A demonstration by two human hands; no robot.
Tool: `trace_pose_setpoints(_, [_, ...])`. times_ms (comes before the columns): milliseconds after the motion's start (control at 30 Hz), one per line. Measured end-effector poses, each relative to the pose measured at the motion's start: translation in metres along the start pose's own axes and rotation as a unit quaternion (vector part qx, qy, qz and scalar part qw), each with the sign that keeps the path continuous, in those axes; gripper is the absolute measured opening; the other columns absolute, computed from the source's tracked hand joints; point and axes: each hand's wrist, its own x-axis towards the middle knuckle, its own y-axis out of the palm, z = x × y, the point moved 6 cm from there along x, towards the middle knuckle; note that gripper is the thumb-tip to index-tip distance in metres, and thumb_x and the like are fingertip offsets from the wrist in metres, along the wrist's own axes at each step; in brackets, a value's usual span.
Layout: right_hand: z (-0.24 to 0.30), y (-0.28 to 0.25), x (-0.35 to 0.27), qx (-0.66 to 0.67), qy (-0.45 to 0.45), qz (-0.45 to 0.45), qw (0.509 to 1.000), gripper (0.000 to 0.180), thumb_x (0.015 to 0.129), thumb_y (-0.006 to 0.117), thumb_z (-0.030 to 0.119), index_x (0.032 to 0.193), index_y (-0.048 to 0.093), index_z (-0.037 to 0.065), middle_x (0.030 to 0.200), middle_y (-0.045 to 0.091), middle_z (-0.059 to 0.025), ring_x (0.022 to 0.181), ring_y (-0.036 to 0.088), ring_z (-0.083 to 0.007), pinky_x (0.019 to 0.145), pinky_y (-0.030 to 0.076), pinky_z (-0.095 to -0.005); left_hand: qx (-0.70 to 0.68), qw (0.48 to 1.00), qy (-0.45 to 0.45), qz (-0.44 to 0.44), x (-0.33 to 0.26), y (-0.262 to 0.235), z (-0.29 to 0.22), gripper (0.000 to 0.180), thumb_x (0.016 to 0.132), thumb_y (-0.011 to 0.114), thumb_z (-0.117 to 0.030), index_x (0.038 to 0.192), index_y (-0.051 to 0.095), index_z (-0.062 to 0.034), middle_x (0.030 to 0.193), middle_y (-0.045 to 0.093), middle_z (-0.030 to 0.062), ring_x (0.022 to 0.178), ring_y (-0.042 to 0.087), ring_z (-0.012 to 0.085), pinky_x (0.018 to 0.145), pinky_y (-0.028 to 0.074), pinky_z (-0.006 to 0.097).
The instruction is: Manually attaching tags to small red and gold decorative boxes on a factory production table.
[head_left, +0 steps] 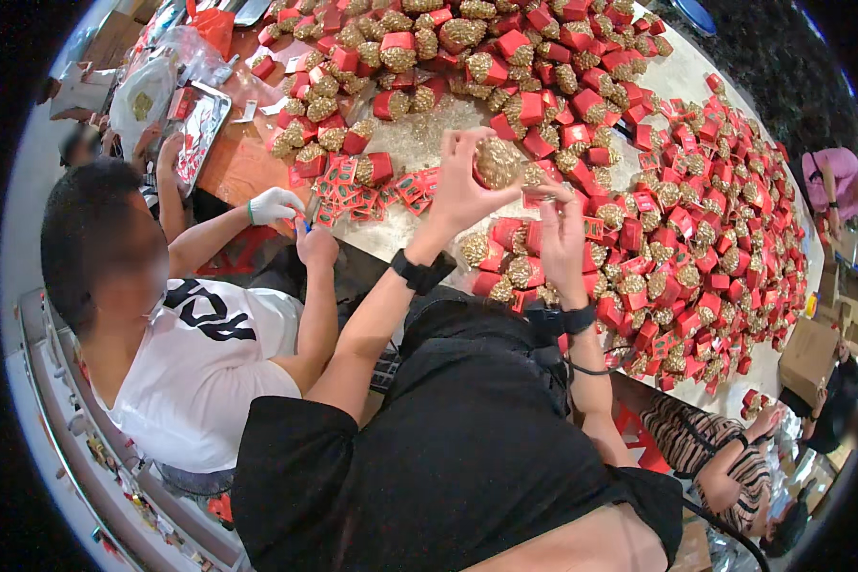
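Note:
My left hand point(460, 195) is raised over the table, fingers and thumb curled round a gold, bumpy ornament point(499, 164) set in a red base. Close to its right side is my right hand point(564, 238), with thumb and fingertips pinched together. What sits in that pinch is too small to make out. Below both hands lie more gold ornaments in red pots point(517, 272). Small red tags with green centres point(348, 195) are heaped left of my left hand.
Red-and-gold ornaments point(682, 257) cover much of the round table point(439, 129). On my left a person in a white shirt point(210, 334) works with a gloved hand point(275, 205). A metal tray point(203, 133) and plastic bags lie beyond. Other people and a cardboard box point(808, 355) are at right.

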Motion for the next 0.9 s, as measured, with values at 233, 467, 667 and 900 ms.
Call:
trace_pose_setpoints(233, [0.033,-0.016,0.002,-0.389,-0.154,0.095,0.903,0.016,0.08,0.059,0.009,0.096,0.057,0.006,0.08,0.058,-0.0052,0.082,0.054,-0.0209,0.092,0.028,-0.0387,0.056,0.977,0.122,0.164,-0.014,-0.005,-0.038,0.067,0.054,0.078,-0.023,0.114,0.051,-0.0091,0.103,0.045,0.0124,0.097,0.048,0.0289,0.082,0.043,0.037])
trace_pose_setpoints(467, [0.026,-0.01,-0.007,-0.262,-0.118,0.096,0.953,0.015,0.077,0.055,-0.002,0.092,0.053,0.002,0.078,0.055,-0.0132,0.08,0.055,-0.0286,0.08,0.04,-0.0381,0.083,0.967,0.162,0.181,-0.021,-0.001,-0.047,0.067,0.054,0.077,-0.024,0.114,0.05,-0.0073,0.104,0.048,0.012,0.097,0.048,0.03,0.086,0.04,0.039])
trace_pose_setpoints(667, [-0.005,-0.009,-0.02,-0.166,0.029,0.134,0.977,0.018,0.075,0.047,-0.009,0.09,0.048,0.0,0.079,0.056,-0.0181,0.075,0.055,-0.0378,0.063,0.044,-0.0413,0.078,0.972,0.135,0.175,-0.032,-0.003,-0.049,0.066,0.052,0.076,-0.024,0.111,0.05,-0.0073,0.103,0.047,0.0125,0.095,0.048,0.0305,0.083,0.041,0.039])
trace_pose_setpoints(900, [-0.009,-0.011,-0.025,-0.223,0.003,0.153,0.963,0.015,0.077,0.046,-0.008,0.09,0.047,-0.001,0.07,0.054,-0.0151,0.066,0.054,-0.0296,0.057,0.042,-0.0371,0.079,0.961,0.151,0.216,-0.037,0.005,-0.048,0.064,0.051,0.076,-0.022,0.108,0.051,-0.0064,0.1,0.047,0.013,0.092,0.048,0.0312,0.079,0.042,0.039])
